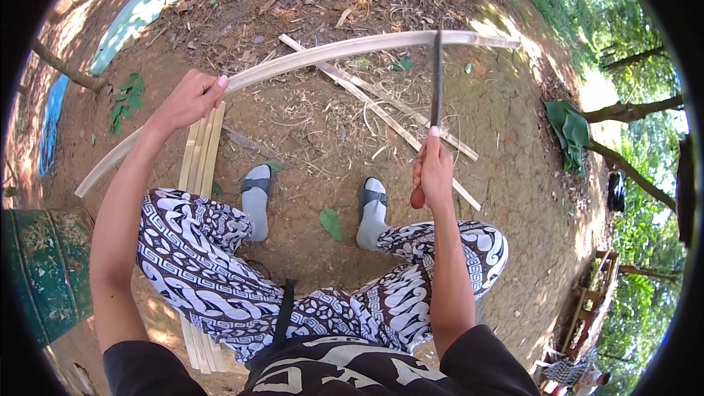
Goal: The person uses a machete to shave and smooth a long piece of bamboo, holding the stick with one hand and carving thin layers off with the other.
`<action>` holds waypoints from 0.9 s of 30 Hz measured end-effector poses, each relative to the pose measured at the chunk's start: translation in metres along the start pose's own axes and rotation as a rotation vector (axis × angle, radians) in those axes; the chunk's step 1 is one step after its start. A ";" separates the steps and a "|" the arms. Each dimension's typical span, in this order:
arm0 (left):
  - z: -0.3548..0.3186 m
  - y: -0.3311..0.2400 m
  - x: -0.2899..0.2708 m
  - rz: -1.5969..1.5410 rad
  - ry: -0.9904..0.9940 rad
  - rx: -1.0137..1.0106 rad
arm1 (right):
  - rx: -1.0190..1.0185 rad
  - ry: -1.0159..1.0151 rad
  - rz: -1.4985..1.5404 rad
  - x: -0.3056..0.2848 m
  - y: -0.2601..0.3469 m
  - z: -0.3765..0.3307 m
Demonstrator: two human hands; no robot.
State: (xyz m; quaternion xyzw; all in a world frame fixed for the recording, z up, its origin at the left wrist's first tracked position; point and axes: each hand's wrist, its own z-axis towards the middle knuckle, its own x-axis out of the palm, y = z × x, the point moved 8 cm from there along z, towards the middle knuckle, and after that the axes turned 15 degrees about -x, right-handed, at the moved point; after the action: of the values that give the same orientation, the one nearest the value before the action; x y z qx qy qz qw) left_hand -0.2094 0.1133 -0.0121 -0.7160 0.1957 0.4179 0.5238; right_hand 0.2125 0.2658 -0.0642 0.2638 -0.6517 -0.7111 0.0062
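Ground: bare brown packed earth (513,139), strewn with dry leaf litter and thin pale shavings; sun patches at the far and right edges.
Loose slats: two long, pale, flat split-wood strips (381,99) lying crossed on the dirt ahead of the feet.
Bundle: stack of pale flat strips (202,150) lying lengthwise at the left, running under the leg.
Leaves: single green leaf (331,223) between the feet; heap of large green leaves (572,132) at right.
Left edge: long pale-green banana leaf (147,7); weathered green metal drum (44,271) standing on the earth.
Footwear: grey slip-on sandals (257,198) planted on the dirt.
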 end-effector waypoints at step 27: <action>0.006 -0.011 0.013 -0.013 0.088 -0.067 | -0.003 0.221 -0.044 0.052 0.002 -0.026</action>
State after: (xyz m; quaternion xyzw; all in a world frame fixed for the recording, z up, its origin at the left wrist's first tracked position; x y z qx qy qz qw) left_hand -0.1965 0.1254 -0.0169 -0.7521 0.1997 0.3890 0.4931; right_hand 0.1765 0.2234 -0.0817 0.3549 -0.6399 -0.6787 0.0627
